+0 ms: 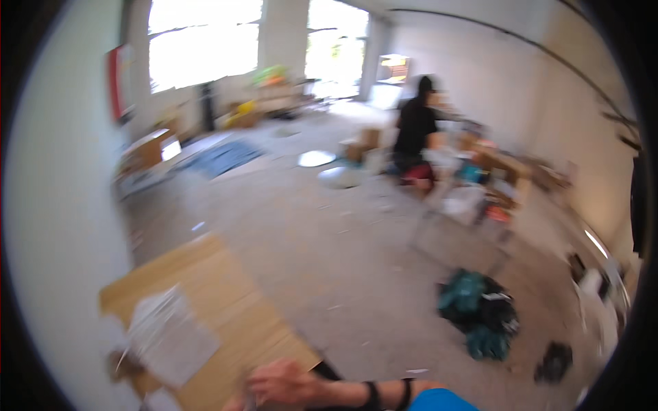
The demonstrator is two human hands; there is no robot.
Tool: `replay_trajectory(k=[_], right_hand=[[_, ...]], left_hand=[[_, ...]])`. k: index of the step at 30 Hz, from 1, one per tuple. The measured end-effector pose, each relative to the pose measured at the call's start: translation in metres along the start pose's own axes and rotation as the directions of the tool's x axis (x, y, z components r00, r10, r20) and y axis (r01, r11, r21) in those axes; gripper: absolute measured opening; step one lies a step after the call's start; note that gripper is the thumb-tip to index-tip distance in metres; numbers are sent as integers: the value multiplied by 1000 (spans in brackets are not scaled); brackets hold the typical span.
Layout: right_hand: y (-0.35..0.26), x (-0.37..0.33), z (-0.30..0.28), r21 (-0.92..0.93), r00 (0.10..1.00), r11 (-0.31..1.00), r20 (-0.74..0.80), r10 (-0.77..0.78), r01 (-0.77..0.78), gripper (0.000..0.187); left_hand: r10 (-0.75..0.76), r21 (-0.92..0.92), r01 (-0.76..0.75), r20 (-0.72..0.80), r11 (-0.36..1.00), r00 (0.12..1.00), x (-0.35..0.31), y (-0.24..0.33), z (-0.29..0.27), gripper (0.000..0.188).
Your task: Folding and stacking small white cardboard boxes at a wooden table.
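Note:
My right hand (284,382) comes in at the lower edge, over the near edge of a tan cardboard sheet (229,301). Its fingers are curled closed around something small and greyish that I cannot make out. Two dark bands circle that forearm, below a blue sleeve (439,399). A sliver of skin beside it at the very bottom looks like part of my left hand (234,405), whose fingers are hidden. On the cardboard, to the left of my hands, lies a clear or whitish plastic bag (171,335). The picture is blurred.
Dark green and black plastic bags (478,312) lie on the floor to the right. A person in black (415,130) sits farther back beside a cluttered table (504,175). A blue sheet (223,157) and two pale round pieces (338,178) lie beyond; a wall (68,205) runs along the left.

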State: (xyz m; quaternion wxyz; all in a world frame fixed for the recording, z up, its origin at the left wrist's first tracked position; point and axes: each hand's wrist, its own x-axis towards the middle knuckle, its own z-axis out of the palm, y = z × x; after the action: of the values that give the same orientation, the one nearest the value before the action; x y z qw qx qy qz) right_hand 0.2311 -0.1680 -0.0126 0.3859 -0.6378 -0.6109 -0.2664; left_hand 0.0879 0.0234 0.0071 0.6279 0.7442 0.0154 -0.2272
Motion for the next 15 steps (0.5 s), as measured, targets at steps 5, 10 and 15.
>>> replay_trajectory(k=[5,10,15], right_hand=[[-21,1,-8,141,999,989,7,44,-44,30],[-27,-10,-27,200,971,956,-65,231,-214,35],[-16,-9,-36,233,957,933,-25,290,-276,32]], left_hand=[[88,-123,-85,20,989,996,2,-28,11,64],[111,-145,-94,111,985,988,20,-41,6,64],[138,-167,-112,158,980,978,22,-66,-6,64]])
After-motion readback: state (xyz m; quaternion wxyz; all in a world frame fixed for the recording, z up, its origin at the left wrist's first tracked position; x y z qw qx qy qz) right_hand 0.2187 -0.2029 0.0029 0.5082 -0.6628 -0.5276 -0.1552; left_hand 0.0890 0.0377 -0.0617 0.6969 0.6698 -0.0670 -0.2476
